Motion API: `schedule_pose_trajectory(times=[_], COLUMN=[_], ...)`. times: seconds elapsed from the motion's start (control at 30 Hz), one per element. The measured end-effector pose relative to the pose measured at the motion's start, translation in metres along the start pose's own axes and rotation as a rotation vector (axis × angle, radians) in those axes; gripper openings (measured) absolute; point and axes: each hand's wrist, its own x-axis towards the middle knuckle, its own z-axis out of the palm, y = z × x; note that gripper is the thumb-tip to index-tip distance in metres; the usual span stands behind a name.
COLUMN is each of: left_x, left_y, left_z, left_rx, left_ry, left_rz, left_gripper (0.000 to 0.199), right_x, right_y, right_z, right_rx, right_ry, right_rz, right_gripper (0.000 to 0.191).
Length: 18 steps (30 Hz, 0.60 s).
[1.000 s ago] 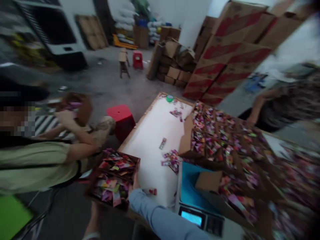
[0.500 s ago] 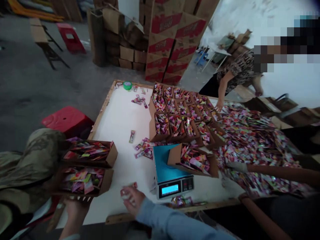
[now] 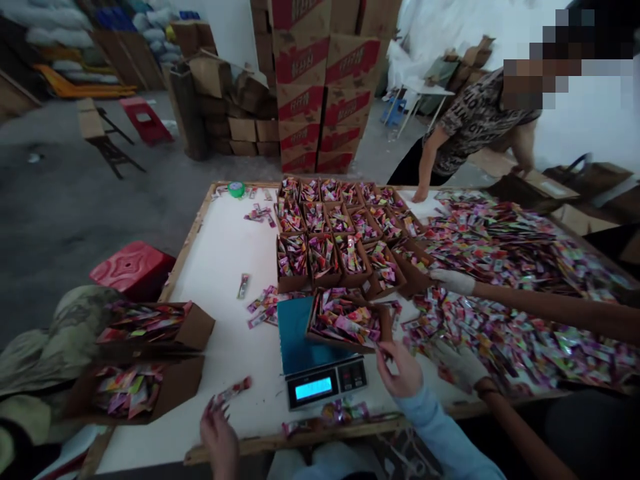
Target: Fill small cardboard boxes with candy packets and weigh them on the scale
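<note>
My left hand [image 3: 220, 427] is at the front of the table, fingers apart. Its fingertips reach a single wrapped packet [image 3: 239, 387] lying on the white top. To the right, my right hand [image 3: 400, 370] pinches the front right corner of an open cardboard box [image 3: 316, 333]. That box, full of small pink and purple packets, rests on the blue plate of a digital scale [image 3: 293, 340] with a lit display. The fingertips are partly hidden there, so a packet between them cannot be ruled out. Several loose packets [image 3: 343, 410] lie in front of the scale.
Two filled boxes [image 3: 193, 330] stand at the left edge, beside a person's camouflage-clad leg [image 3: 75, 327]. Rows of filled boxes [image 3: 325, 257] stand behind the scale. A packet heap [image 3: 510, 267] covers the right side, where a co-worker's gloved hands [image 3: 457, 363] work. Another person stands behind.
My left hand has left the lower left box and moved right to the single packet. My right hand has moved from near that packet to the box on the scale. The view has shifted.
</note>
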Motion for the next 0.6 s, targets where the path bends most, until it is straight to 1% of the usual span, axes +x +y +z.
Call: schedule_pose_trajectory(times=[0.03, 0.07, 0.1, 0.17, 0.2, 0.23, 0.27, 0.3, 0.37, 0.43, 0.47, 0.53, 0.6], left_x=[-0.019, -0.035, -0.050, -0.071, -0.079, -0.085, -0.089, -0.091, -0.092, -0.090, -0.089, -0.086, -0.085], left_y=[0.017, 0.037, 0.058, 0.100, 0.118, 0.134, 0.147, 0.156, 0.167, 0.169, 0.169, 0.165, 0.163], left_z=[0.015, 0.029, 0.043, 0.068, 0.079, 0.091, 0.102, 0.113, 0.133, 0.148, 0.154, 0.161, 0.163], left_rx=[-0.008, -0.021, -0.045, -0.060, -0.066, -0.063, -0.061, -0.058, -0.067, -0.099, -0.115, -0.131, -0.121], left_ry=[-0.020, -0.066, -0.130, -0.241, -0.300, -0.356, -0.409, -0.453, -0.505, -0.521, -0.530, -0.552, -0.579], left_rz=[0.059, 0.113, 0.176, 0.352, 0.439, 0.514, 0.568, 0.596, 0.592, 0.538, 0.510, 0.462, 0.446], left_gripper=[0.056, 0.056, 0.055, 0.048, 0.045, 0.044, 0.045, 0.047, 0.052, 0.055, 0.054, 0.050, 0.048], right_x=[0.026, 0.049, 0.069, 0.100, 0.111, 0.118, 0.122, 0.123, 0.119, 0.109, 0.103, 0.092, 0.085], right_y=[-0.005, -0.011, -0.016, -0.025, -0.028, -0.029, -0.030, -0.029, -0.023, -0.010, -0.002, 0.017, 0.036], right_z=[-0.006, -0.011, -0.013, -0.013, -0.011, -0.009, -0.007, -0.004, -0.001, -0.001, -0.002, -0.004, -0.006], right_rx=[-0.024, -0.051, -0.098, -0.206, -0.262, -0.305, -0.331, -0.339, -0.310, -0.214, -0.149, 0.007, 0.154], right_ry=[-0.006, -0.092, -0.206, -0.516, -0.669, -0.792, -0.875, -0.918, -0.911, -0.837, -0.773, -0.601, -0.425], right_rz=[-0.031, -0.037, -0.004, 0.100, 0.152, 0.183, 0.188, 0.174, 0.123, 0.043, 0.003, -0.060, -0.069], right_gripper=[0.017, 0.019, 0.022, 0.033, 0.041, 0.047, 0.049, 0.049, 0.043, 0.031, 0.024, 0.013, 0.009])
